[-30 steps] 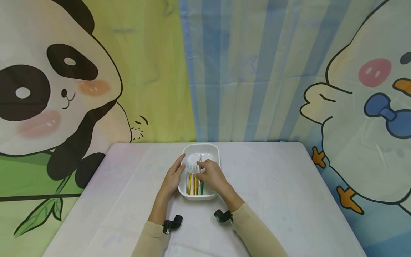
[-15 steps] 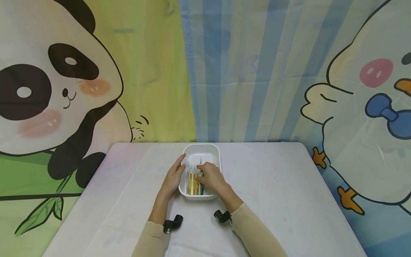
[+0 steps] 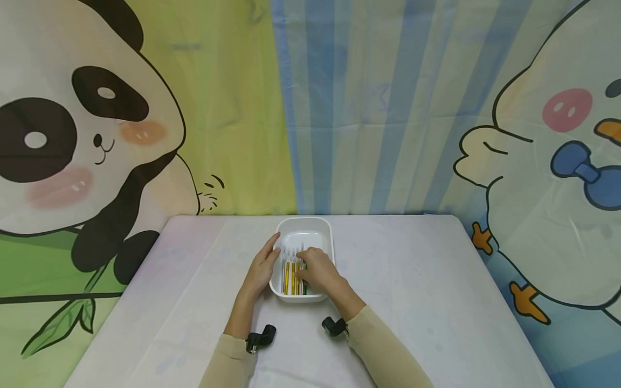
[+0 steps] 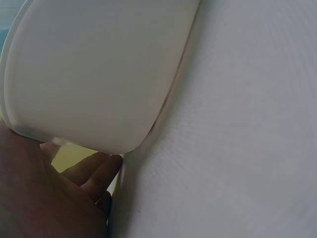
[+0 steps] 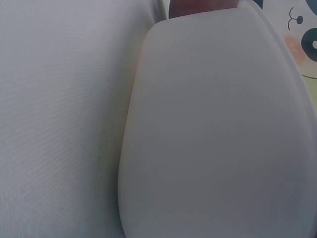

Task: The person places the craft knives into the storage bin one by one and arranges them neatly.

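Observation:
A white rectangular tray [image 3: 306, 237] sits on the table, holding a row of slim pen-like sticks [image 3: 287, 277] with yellow lower parts and clear upper parts. My left hand [image 3: 259, 272] rests against the tray's left side, fingers extended along its wall. Over the right of the row, my right hand [image 3: 321, 269] pinches a thin stick with a green lower end [image 3: 305, 290]; the hand covers its middle. In the left wrist view, the tray's outer wall [image 4: 99, 74] rises beside the left hand [image 4: 49, 193]. The right wrist view shows mostly tray wall [image 5: 213, 124].
A white cloth [image 3: 412, 280] covers the table. Black wrist cameras [image 3: 261, 338] are strapped near both sleeve cuffs. Behind the table hangs a curtain [image 3: 368, 108] with stripes, a panda and a white cartoon bird.
My right hand has moved slightly toward me, and the tip of the green-ended stick now sits lower in the tray. The left hand and the tray have stayed in place.

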`<state>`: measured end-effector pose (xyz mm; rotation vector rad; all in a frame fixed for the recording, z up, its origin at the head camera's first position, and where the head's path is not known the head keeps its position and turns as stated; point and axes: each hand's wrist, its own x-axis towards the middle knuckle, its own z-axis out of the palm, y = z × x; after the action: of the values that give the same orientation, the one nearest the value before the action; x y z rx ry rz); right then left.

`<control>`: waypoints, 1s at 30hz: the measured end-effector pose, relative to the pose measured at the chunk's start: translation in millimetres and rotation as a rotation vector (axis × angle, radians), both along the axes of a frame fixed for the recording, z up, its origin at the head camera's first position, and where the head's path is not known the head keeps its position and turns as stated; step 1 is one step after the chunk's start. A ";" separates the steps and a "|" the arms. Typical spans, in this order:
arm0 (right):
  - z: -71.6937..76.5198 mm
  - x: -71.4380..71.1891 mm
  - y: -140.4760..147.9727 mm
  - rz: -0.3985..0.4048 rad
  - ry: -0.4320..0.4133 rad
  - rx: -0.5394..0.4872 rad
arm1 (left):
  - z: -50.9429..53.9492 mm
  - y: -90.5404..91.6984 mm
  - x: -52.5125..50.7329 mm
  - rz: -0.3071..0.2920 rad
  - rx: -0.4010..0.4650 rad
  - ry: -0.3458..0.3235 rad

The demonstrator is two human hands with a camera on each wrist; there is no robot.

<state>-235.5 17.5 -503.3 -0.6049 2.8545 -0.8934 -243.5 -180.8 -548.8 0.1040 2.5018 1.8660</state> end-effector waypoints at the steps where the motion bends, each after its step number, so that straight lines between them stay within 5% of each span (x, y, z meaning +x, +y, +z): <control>1: -0.1 0.0 -0.3 0.001 -0.001 0.001 | 0.2 -0.1 -0.1 0.003 -0.001 -0.001; 30: 3.9 0.3 -4.2 -0.001 -0.134 -0.014 | -2.1 -1.2 -0.5 0.002 0.001 -0.002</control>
<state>-235.2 13.4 -499.4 -0.5241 2.7317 -0.9179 -244.1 -182.0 -550.9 0.0992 2.5006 1.8676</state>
